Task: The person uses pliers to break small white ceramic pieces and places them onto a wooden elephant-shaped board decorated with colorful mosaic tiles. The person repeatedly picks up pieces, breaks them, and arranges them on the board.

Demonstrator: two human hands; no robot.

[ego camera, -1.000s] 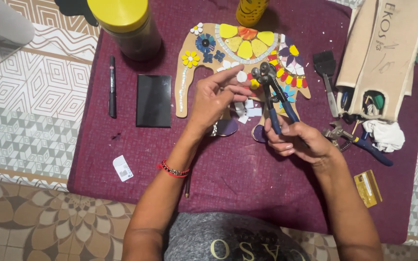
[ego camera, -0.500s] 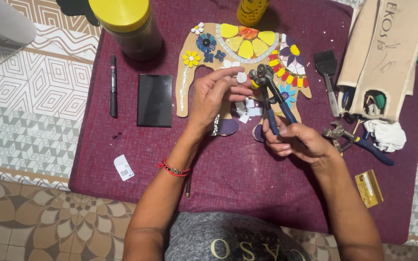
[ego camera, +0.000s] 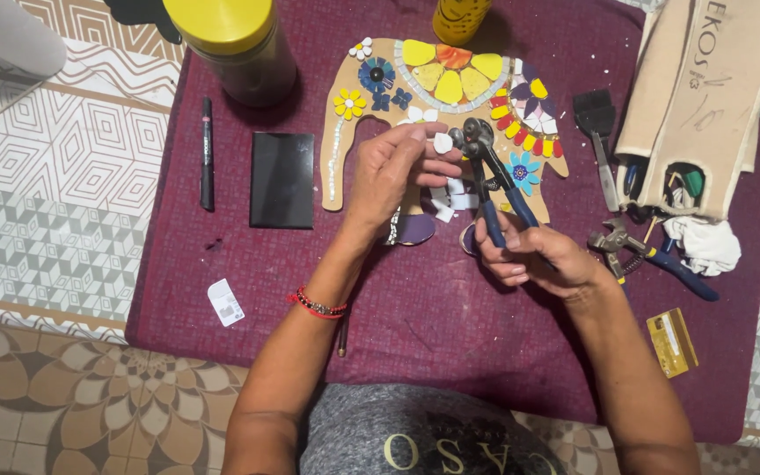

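My left hand (ego camera: 398,171) pinches a small white tile piece (ego camera: 442,142) over the middle of a wooden elephant-shaped board (ego camera: 345,132) covered with coloured mosaic flowers and petals. My right hand (ego camera: 534,255) grips the blue handles of wheeled tile nippers (ego camera: 485,167), whose jaws touch the white piece. Several small white tile bits (ego camera: 450,198) lie on the board under my hands. A purple tile piece (ego camera: 415,229) rests below my left wrist.
A maroon cloth (ego camera: 450,317) covers the table. On it lie a black tile (ego camera: 282,179), a black marker (ego camera: 207,165), a yellow-lidded jar (ego camera: 235,44), a yellow bottle (ego camera: 461,18), a brush (ego camera: 598,132), a tool pouch (ego camera: 697,105), other pliers (ego camera: 653,255), a white rag (ego camera: 704,242), a gold card (ego camera: 672,341).
Both hands stay over the board. My left hand has turned the white piece slightly at the nipper jaws; the nippers hold nearly the same spot.
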